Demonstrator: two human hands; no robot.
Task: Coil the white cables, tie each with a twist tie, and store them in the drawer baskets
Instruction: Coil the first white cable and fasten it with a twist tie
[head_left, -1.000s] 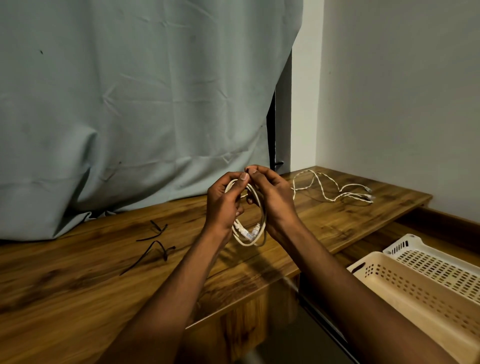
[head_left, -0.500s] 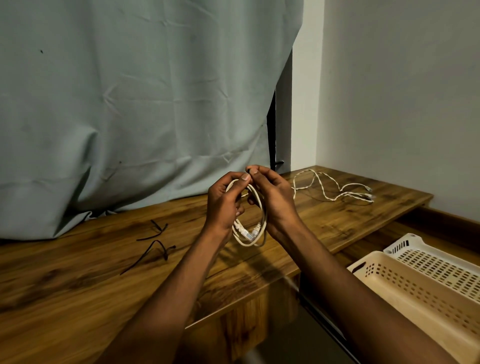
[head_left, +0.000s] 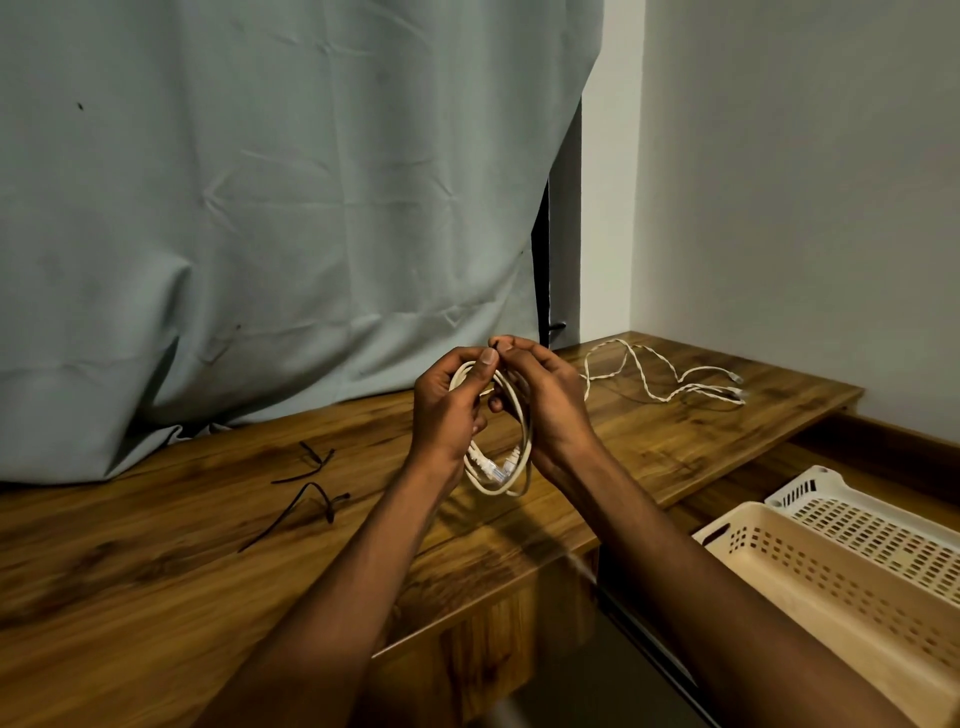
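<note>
— Why up off the counter?
— Keeps the coiled cable hanging round. Left hand curled around the loops, right hand pinching at the top, likely twisting a tie.
— Other cable?
— Loose, far right; baskets waiting below.

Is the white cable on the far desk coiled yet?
Not coiled: the loose white cable lies spread in open waves on the wooden desk, untied.

A wooden table carries two black twist ties and, far right, a loose white cable.
</note>
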